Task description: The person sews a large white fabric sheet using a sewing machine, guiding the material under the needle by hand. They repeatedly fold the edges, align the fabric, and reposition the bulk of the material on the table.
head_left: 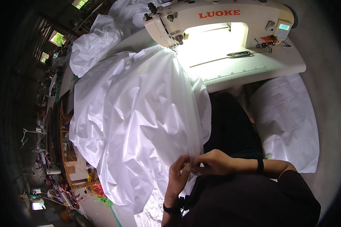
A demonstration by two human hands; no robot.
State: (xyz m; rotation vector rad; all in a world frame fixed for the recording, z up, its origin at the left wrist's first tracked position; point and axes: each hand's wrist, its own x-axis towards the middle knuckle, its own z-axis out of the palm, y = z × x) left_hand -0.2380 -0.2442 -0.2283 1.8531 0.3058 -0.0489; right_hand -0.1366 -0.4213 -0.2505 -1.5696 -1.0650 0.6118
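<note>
A large sheet of thin, shiny white fabric (136, 109) hangs from under the needle area of a white sewing machine (216, 15) and drapes down over my lap. At its lower right edge, my left hand (179, 172) pinches the cloth between thumb and fingers. Close beside it, my right hand (212, 162) is closed on the same edge, its fingertips nearly meeting those of the left. The fabric runs taut in a fold from both hands up to the machine. Exactly what lies between the fingertips is hidden.
Thread snips (240, 54) lie on the lit machine table (280, 62). More white fabric (93, 45) is bunched behind the machine on the left, and another white piece (286, 121) hangs at the right. Red and green strands (102, 195) lie on the floor at the lower left.
</note>
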